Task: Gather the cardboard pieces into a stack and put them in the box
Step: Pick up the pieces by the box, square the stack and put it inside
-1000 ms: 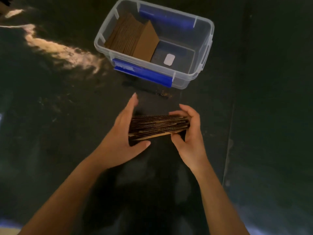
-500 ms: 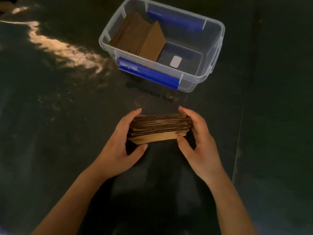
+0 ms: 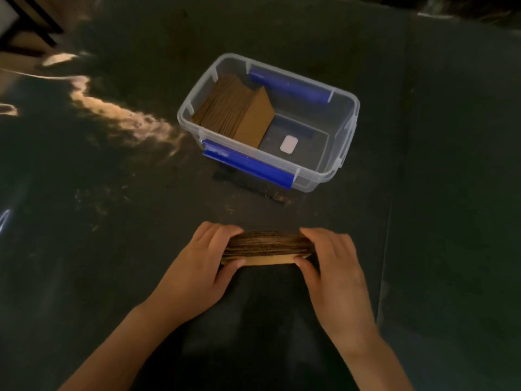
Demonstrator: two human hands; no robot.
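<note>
A stack of brown cardboard pieces (image 3: 267, 247) stands on edge on the dark surface, its corrugated edges facing up. My left hand (image 3: 197, 266) grips its left end and my right hand (image 3: 332, 266) grips its right end, thumbs on the near face. Beyond it sits a clear plastic box (image 3: 346, 128) with blue latches. Inside the box, a row of cardboard pieces (image 3: 239, 108) leans against the left wall; the right half shows bare floor with a white label (image 3: 288, 144).
The dark floor surface (image 3: 112, 249) surrounds everything, with a bright light reflection (image 3: 118, 114) left of the box. A seam (image 3: 394, 165) runs down the surface at the right. A piece of furniture (image 3: 25, 26) shows at the top left corner.
Both hands have closed in tighter on the stack's ends, squaring it. The view has shifted, so the box now sits lower and farther right in the frame.
</note>
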